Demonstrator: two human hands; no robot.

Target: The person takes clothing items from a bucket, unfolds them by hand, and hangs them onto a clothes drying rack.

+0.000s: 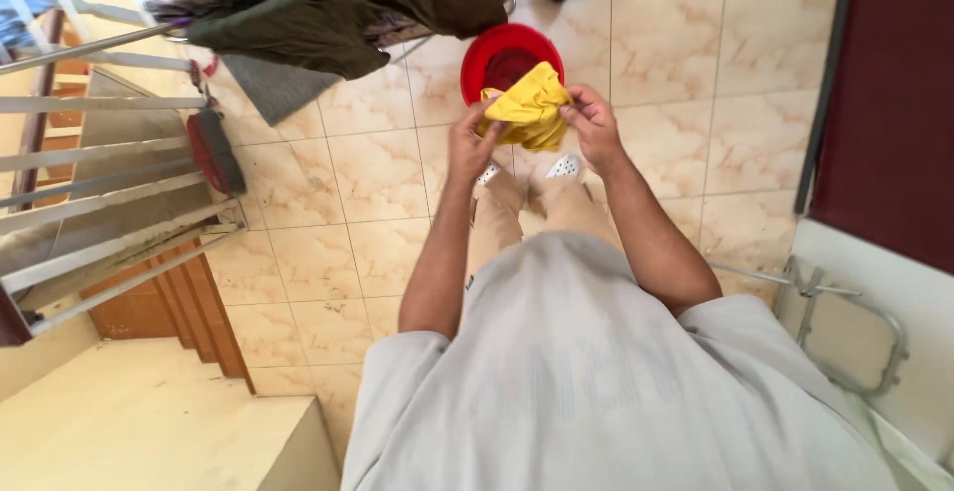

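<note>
A crumpled yellow cloth (pixel 530 105) hangs between both of my hands, held out in front of me above a red round basin (pixel 497 54) on the tiled floor. My left hand (pixel 471 143) grips the cloth's left side. My right hand (pixel 591 125) pinches its right edge. The basin's near side is hidden behind the cloth, and what lies in it cannot be made out.
Dark green and patterned clothes (pixel 338 9) hang on a drying rack at top left. A metal stair railing (pixel 109 203) and wooden steps run down the left. A brush (pixel 214 148) leans by the railing. A maroon door (pixel 889 103) stands right, a folded metal frame (pixel 845 322) below it.
</note>
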